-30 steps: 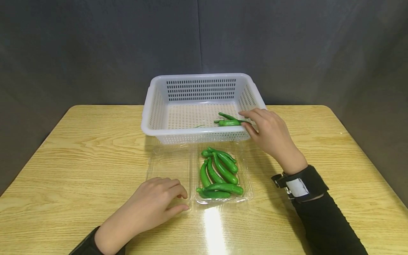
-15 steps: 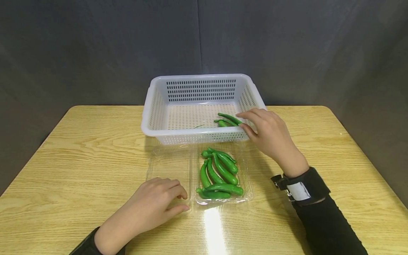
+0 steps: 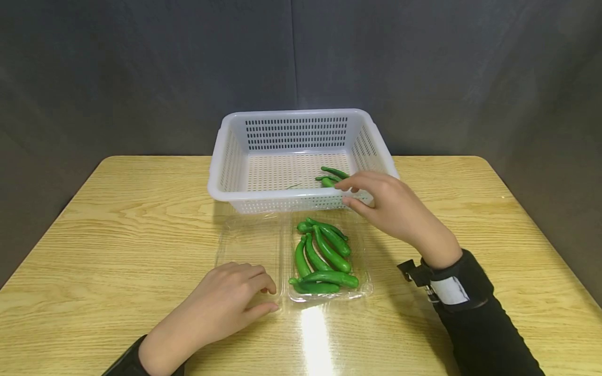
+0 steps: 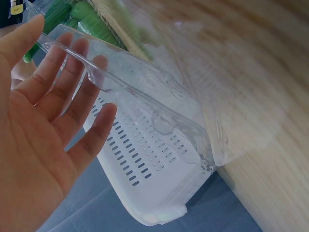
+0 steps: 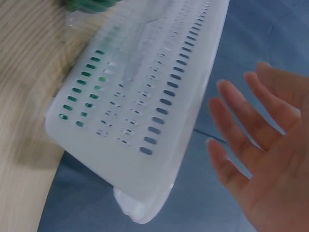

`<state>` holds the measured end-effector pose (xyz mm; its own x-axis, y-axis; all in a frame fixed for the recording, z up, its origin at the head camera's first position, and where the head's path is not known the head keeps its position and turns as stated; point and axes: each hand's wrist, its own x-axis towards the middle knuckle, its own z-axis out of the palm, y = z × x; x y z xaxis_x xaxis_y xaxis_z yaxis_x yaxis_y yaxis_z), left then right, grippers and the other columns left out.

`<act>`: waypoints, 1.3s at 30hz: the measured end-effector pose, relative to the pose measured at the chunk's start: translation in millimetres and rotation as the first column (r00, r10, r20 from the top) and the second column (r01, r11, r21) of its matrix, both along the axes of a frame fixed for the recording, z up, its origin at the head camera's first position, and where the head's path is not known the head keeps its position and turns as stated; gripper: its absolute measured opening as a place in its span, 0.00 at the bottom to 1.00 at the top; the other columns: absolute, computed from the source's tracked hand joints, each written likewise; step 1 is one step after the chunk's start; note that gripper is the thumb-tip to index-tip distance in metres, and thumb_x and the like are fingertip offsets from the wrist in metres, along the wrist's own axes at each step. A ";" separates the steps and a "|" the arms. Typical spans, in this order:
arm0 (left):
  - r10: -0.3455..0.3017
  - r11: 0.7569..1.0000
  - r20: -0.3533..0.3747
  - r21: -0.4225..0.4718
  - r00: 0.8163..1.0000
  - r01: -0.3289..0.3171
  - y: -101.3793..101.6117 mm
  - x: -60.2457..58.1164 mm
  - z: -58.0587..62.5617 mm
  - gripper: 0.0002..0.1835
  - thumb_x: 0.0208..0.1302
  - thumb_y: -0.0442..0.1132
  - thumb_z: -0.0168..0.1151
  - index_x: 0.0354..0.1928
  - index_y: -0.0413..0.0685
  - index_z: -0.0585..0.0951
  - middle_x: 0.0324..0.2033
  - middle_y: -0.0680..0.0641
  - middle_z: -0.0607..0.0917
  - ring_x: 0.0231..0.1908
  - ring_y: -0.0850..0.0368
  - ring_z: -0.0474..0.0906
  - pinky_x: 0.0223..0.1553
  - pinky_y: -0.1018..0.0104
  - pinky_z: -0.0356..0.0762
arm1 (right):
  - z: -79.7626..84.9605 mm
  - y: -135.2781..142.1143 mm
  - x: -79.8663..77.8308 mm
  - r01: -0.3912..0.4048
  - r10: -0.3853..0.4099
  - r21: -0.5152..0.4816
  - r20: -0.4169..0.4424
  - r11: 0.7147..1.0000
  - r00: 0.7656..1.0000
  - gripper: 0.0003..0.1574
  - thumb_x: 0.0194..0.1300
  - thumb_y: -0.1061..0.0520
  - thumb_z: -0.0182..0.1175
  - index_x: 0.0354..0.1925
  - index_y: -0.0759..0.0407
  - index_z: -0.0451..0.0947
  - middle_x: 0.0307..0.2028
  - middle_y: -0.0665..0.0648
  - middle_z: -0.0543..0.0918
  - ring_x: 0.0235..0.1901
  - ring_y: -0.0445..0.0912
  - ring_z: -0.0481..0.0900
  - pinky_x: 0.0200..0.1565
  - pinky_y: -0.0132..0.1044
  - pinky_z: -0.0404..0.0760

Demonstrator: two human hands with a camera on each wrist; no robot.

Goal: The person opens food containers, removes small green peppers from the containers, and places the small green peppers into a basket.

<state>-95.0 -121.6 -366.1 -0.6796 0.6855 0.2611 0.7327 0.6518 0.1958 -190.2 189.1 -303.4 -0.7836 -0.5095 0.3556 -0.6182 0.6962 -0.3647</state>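
Observation:
Several green chili peppers lie in the right half of a clear hinged plastic box. My left hand rests at the front of the box's clear left half, fingers relaxed. In the left wrist view its fingertips overlap the plastic edge. My right hand is over the front right rim of a white perforated basket, fingers loosely bent and spread, nothing between them. Inside the basket, a few more green peppers show just left of its fingertips, partly hidden by the rim and hand.
The basket stands behind the box on a wood-grain table. A dark grey wall rises behind the table. A thin green stem lies on the basket floor.
My right hand has drawn back from the peppers inside the basket, moving slightly toward me to above its front rim. My left hand and the peppers in the box stay still.

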 end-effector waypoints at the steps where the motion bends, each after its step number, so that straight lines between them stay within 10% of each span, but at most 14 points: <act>1: 0.001 1.000 0.001 0.000 1.000 -0.001 0.1 0.1 0.1 0.12 0.59 0.53 0.71 0.36 0.54 0.84 0.33 0.60 0.83 0.32 0.65 0.78 0.39 0.61 0.79 | 1.2 -0.4 1.1 -0.007 0.006 0.010 0.025 1.000 1.000 0.15 0.68 0.56 0.64 0.52 0.54 0.83 0.46 0.52 0.84 0.44 0.47 0.79 0.42 0.44 0.78; 16: 0.003 1.000 -0.001 0.005 1.000 -0.003 0.5 0.9 0.7 0.13 0.59 0.53 0.71 0.37 0.54 0.84 0.33 0.60 0.83 0.32 0.64 0.79 0.40 0.61 0.79 | 9.6 -4.5 15.7 -0.173 0.154 0.062 0.235 0.983 0.960 0.14 0.63 0.62 0.68 0.48 0.54 0.84 0.37 0.45 0.84 0.40 0.39 0.80 0.45 0.41 0.80; 39: -0.002 1.000 -0.002 0.005 1.000 0.002 0.0 0.6 0.8 0.12 0.59 0.53 0.71 0.37 0.54 0.84 0.33 0.59 0.83 0.31 0.65 0.78 0.37 0.61 0.79 | 3.4 -18.7 24.8 -0.367 0.242 0.158 0.510 0.917 0.825 0.18 0.56 0.66 0.72 0.46 0.58 0.86 0.41 0.48 0.85 0.43 0.45 0.81 0.48 0.43 0.81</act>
<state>-94.4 -121.7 -365.3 -0.6777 0.6856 0.2659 0.7344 0.6495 0.1971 -165.3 170.3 -299.9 -0.6124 -0.7698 -0.1799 -0.6087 0.6044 -0.5140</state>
